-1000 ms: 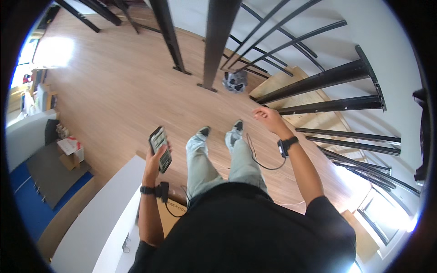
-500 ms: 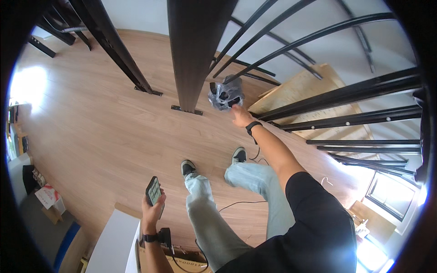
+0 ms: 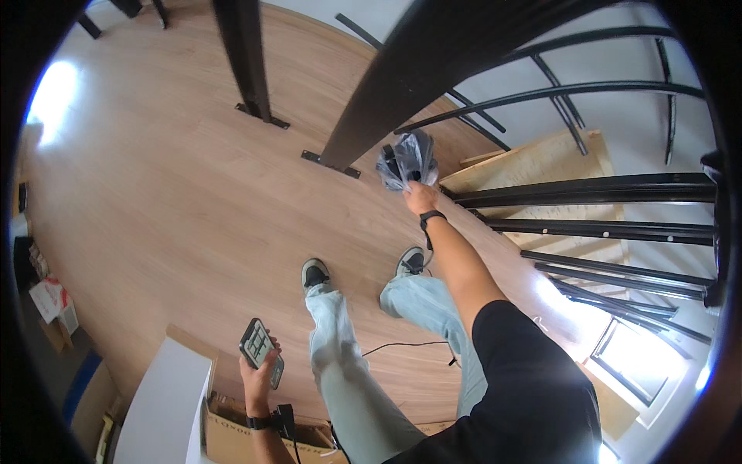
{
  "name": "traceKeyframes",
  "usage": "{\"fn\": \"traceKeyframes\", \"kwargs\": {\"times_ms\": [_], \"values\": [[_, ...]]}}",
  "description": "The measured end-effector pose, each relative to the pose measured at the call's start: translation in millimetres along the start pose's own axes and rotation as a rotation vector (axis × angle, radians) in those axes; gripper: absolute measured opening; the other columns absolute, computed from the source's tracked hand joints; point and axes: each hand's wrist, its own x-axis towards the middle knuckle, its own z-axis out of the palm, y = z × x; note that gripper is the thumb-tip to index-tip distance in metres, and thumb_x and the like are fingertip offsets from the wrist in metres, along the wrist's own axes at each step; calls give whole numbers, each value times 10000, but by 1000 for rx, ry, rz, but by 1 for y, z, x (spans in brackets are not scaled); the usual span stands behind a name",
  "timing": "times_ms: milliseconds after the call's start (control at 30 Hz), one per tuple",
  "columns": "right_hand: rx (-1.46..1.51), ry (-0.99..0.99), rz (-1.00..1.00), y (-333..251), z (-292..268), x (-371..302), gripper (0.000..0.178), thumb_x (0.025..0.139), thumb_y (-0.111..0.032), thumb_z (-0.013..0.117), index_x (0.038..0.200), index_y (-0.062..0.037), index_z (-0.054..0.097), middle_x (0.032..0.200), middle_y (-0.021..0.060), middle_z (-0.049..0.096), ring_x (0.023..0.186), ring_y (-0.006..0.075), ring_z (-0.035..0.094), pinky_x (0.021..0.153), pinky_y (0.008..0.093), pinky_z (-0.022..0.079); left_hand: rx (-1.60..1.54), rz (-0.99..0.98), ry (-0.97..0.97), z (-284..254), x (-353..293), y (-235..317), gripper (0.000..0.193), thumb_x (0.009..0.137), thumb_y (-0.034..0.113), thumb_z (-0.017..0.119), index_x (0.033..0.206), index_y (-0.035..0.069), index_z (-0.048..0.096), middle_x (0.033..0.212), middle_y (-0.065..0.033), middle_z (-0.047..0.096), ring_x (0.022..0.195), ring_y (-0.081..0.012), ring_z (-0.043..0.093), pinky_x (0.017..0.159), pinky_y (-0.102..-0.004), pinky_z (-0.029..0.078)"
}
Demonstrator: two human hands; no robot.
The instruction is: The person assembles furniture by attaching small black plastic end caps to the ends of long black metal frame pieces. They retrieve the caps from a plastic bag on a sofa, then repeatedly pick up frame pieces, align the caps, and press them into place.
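Observation:
My right hand [image 3: 421,198] reaches forward and grips the near edge of a clear plastic bag [image 3: 417,155]. Dark parts show through the film, though their kind is hard to make out. The bag is beside the foot of a thick dark metal post [image 3: 363,116]. Lower left, my left hand [image 3: 259,379] holds a smartphone [image 3: 261,352] with its lit screen turned up. Black bands sit on both wrists, and a small black box on a cord [image 3: 286,421] hangs by the left one.
Black metal bars [image 3: 587,189] and wooden boards [image 3: 533,158] lean along the right wall. Another dark post [image 3: 251,69] stands farther left on the wood floor. A cardboard box [image 3: 232,437] and a white panel [image 3: 166,410] are near my left forearm. A black cable [image 3: 402,343] crosses behind my legs.
The view has shifted, so the posts now lean more to the right. My right hand still grips the bag, whose film looks drawn up toward it. The phone has tilted, its screen showing more fully.

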Motion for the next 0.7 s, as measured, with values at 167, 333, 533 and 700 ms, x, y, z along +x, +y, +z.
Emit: {"fn": "traceKeyframes", "kwargs": {"times_ms": [167, 333, 533, 700], "values": [[-78, -12, -32, 20, -69, -58, 309, 865, -347, 745, 1057, -105, 735, 1085, 203, 721, 1050, 423, 664, 871, 521, 536, -78, -8, 14, -25, -53, 19, 410, 913, 46, 744, 1299, -14, 621, 1079, -67, 718, 974, -159, 689, 877, -300, 560], [-219, -257, -61, -30, -162, -110, 297, 860, -292, 709, 1109, -141, 768, 1119, 181, 740, 1069, 381, 697, 905, 497, 556, -213, 35, 13, -80, -81, 39, 390, 912, 106, 789, 1252, -10, 637, 1055, -65, 726, 953, -154, 701, 850, -301, 572], [-238, -592, -87, -125, -231, -209, 417, 800, -469, 709, 933, -81, 785, 936, 167, 766, 873, 317, 736, 790, 452, 565, -157, 88, 74, -147, -150, 100, 434, 877, 251, 846, 1188, 10, 662, 999, -34, 710, 899, -133, 666, 818, -299, 542], [36, -633, -384, -285, -287, -246, 501, 879, -534, 676, 1003, -62, 793, 925, 173, 762, 894, 263, 724, 825, 399, 547, -4, 222, 211, -218, -186, 195, 396, 860, 265, 858, 1121, 27, 679, 964, -19, 693, 859, -119, 629, 792, -292, 517]]}}
